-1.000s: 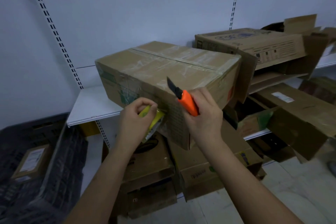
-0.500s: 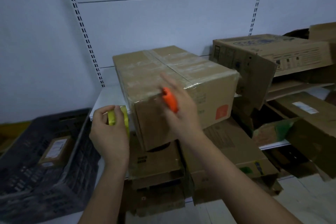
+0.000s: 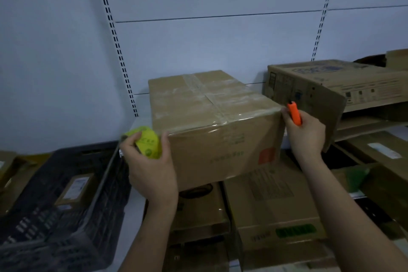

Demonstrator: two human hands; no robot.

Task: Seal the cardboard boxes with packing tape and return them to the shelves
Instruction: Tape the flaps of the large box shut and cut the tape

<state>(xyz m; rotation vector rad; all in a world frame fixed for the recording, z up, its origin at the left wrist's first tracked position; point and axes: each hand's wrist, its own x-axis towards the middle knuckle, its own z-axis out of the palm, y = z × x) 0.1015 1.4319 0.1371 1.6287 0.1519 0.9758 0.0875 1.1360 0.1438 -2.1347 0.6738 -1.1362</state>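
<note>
Head view: the taped brown cardboard box point(image 3: 212, 121) sits at frame centre on the white shelf point(image 3: 141, 120). The left hand point(image 3: 152, 168) grips a yellow-green tape roll point(image 3: 148, 142) against its left edge. The right hand point(image 3: 305, 133) grips an orange utility knife point(image 3: 294, 113) at its right corner.

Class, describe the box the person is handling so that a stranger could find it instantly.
Find the white shelf against the pale wall. The taped box sits at its front edge, between the left hand and right hand. Unlike its open neighbours, clear tape crosses its closed top.
</note>
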